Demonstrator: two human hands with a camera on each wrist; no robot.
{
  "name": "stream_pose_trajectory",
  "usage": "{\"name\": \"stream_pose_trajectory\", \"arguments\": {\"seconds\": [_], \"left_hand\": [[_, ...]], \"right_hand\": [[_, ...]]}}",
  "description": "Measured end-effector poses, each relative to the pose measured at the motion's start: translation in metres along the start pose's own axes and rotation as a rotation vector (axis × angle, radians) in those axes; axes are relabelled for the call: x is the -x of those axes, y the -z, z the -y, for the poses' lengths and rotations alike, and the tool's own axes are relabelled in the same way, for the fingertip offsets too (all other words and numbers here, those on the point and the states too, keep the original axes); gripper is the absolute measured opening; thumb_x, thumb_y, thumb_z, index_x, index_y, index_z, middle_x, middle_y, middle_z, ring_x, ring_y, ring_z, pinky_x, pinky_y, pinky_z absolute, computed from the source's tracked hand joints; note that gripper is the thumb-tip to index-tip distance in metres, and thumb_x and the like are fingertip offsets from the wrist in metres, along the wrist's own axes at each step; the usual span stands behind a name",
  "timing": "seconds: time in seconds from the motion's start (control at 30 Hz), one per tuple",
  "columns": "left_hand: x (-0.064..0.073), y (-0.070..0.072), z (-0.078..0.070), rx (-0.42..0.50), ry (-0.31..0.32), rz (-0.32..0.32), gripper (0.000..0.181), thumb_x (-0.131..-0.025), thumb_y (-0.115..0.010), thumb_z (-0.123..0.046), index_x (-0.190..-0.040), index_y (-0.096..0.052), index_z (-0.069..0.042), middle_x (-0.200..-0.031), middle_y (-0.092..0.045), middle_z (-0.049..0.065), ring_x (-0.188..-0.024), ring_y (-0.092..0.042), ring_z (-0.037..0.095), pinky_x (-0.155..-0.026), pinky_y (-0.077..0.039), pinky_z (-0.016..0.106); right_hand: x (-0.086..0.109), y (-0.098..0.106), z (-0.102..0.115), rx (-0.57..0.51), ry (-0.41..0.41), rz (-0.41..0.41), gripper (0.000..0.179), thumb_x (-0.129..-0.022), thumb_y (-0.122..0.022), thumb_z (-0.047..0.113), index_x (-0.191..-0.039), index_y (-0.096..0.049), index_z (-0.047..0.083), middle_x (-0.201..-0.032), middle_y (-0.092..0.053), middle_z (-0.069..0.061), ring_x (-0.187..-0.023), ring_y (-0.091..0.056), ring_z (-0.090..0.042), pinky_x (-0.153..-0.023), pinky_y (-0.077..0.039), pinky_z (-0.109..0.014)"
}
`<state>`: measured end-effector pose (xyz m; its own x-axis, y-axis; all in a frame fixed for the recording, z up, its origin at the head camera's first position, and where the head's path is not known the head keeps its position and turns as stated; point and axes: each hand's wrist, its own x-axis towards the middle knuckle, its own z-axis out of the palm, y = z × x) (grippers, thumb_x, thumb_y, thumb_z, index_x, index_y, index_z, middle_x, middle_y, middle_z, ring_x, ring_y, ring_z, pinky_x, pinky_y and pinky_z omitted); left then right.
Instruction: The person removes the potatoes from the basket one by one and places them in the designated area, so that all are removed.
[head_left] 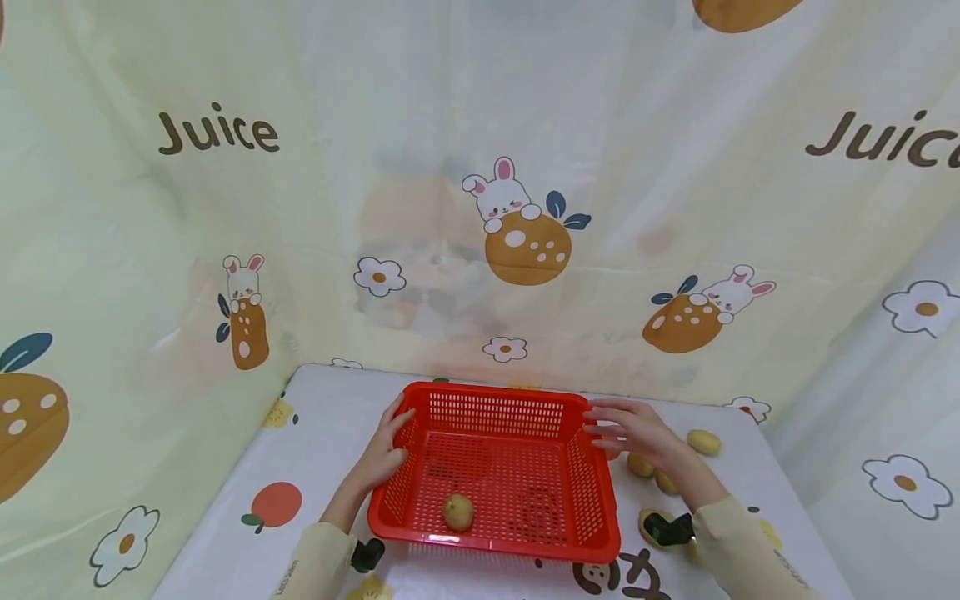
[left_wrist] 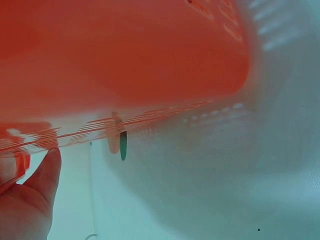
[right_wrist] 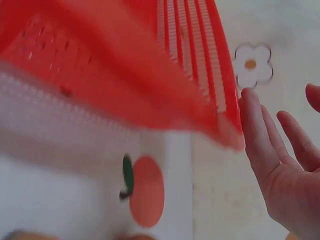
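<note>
A red plastic basket (head_left: 495,467) with slotted walls is in the middle of the head view. One round brownish potato (head_left: 457,512) lies inside, near its front wall. My left hand (head_left: 382,454) grips the basket's left rim; in the left wrist view the thumb (left_wrist: 47,172) lies against the red plastic. At the basket's right rim is my right hand (head_left: 630,429), its fingers spread and fairly straight. Seen from the right wrist, those fingers (right_wrist: 257,125) stand along the basket's edge, and whether they touch it is hard to tell.
Several potatoes (head_left: 703,442) lie on the table to the right of the basket, partly behind my right forearm. A printed cloth (head_left: 337,417) covers the table. Printed curtains (head_left: 420,208) hang close behind it and on both sides.
</note>
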<state>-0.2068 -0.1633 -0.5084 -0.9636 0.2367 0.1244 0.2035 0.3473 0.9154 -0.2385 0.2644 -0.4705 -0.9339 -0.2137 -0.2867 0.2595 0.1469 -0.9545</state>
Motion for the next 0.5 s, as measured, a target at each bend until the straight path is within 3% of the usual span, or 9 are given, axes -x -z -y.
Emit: {"name": "stream_pose_trajectory", "arguments": {"seconds": [0.27, 0.5], "left_hand": [[0.001, 0.0, -0.001, 0.008, -0.005, -0.01, 0.069, -0.074, -0.05, 0.017, -0.143, -0.037, 0.015, -0.161, -0.01, 0.026, -0.144, -0.016, 0.049, -0.104, -0.036, 0.063], [0.001, -0.001, 0.0, 0.04, 0.005, -0.017, 0.07, -0.074, -0.049, 0.017, -0.143, -0.037, 0.015, -0.161, -0.009, 0.024, -0.144, -0.017, 0.047, -0.102, -0.038, 0.063]], "right_hand": [[-0.011, -0.039, 0.008, -0.037, -0.012, 0.071, 0.058, -0.095, -0.065, 0.026, -0.14, -0.047, -0.006, -0.134, -0.056, -0.026, -0.116, -0.06, -0.042, -0.09, -0.052, -0.05], [-0.021, -0.063, 0.008, -0.036, 0.045, 0.177, 0.056, -0.097, -0.061, 0.022, -0.139, -0.044, -0.012, -0.125, -0.062, -0.023, -0.114, -0.06, -0.044, -0.089, -0.051, -0.053]]}}
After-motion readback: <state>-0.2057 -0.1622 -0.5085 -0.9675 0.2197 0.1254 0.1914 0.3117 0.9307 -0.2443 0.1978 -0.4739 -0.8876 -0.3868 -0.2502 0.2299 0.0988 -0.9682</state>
